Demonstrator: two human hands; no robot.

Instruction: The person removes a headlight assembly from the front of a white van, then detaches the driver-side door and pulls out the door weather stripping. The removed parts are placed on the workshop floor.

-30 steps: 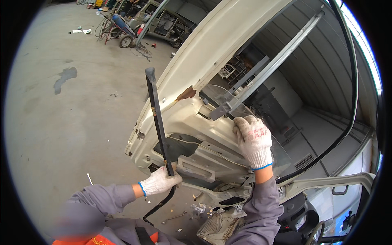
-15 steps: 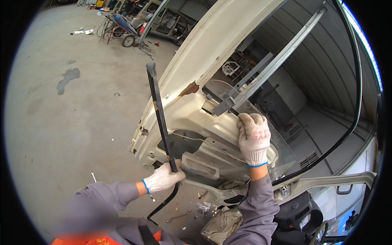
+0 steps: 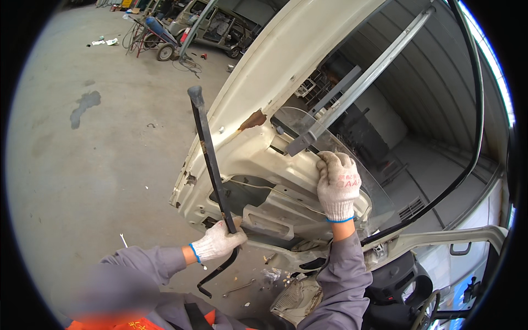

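While left fingers (image 3: 235, 238) grasped a loose black strip (image 3: 210, 159), right fingers (image 3: 333, 159), hold unclear, curled by the still-glazed door's (image 3: 258, 82) window edge.

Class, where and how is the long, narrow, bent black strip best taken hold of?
Grip the strip just above its lower bend, probably from the left, where the white-gloved left hand holds it: the straight length is narrow enough to wrap, and the cream metal car door lies to its right.
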